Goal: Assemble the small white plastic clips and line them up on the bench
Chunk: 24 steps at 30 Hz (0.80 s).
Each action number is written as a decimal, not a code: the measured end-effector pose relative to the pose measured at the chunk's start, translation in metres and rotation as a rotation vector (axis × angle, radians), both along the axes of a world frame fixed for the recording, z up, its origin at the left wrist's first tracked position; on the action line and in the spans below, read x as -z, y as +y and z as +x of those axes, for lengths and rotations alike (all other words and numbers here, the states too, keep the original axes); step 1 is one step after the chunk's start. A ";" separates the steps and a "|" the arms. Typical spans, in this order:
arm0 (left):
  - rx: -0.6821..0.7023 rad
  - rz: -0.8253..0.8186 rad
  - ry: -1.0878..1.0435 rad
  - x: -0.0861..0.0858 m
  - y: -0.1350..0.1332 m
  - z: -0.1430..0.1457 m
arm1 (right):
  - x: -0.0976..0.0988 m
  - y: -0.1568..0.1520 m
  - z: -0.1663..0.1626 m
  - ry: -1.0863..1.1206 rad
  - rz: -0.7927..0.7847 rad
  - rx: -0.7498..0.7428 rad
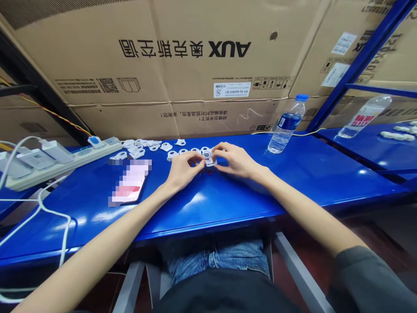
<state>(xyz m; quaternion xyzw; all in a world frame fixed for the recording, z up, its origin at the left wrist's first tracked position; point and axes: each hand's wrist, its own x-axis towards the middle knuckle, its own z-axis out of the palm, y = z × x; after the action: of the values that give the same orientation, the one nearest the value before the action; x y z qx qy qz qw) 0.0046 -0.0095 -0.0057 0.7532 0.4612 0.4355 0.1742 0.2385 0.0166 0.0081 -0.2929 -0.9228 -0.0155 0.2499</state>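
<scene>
Between my two hands is a small white plastic part point(209, 161) with a round opening and something red at its lower edge. My left hand point(183, 168) pinches its left side between thumb and fingers. From the right, my right hand point(233, 159) closes thumb and fingers on the other side. Just behind my hands stands a row of similar white parts point(172, 154), partly hidden by the left hand. More white pieces point(137, 150) lie in a loose pile farther left on the blue table point(195, 211).
A phone point(132, 182) lies left of my hands. Beyond it runs a power strip point(74, 163) with chargers and white cables point(41, 204). A water bottle point(286, 126) stands at the right, and another bottle point(365, 116) is farther right. Large cardboard point(182, 87) walls the back.
</scene>
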 end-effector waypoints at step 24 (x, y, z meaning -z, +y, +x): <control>-0.020 0.006 0.068 0.001 0.002 -0.003 | 0.003 0.059 0.078 -0.029 -0.119 0.335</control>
<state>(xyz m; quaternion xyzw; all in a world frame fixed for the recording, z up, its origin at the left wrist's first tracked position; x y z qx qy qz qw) 0.0018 -0.0074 -0.0068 0.7636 0.4730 0.4126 0.1516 0.3165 0.0753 0.0051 -0.4565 -0.8639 -0.0063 0.2126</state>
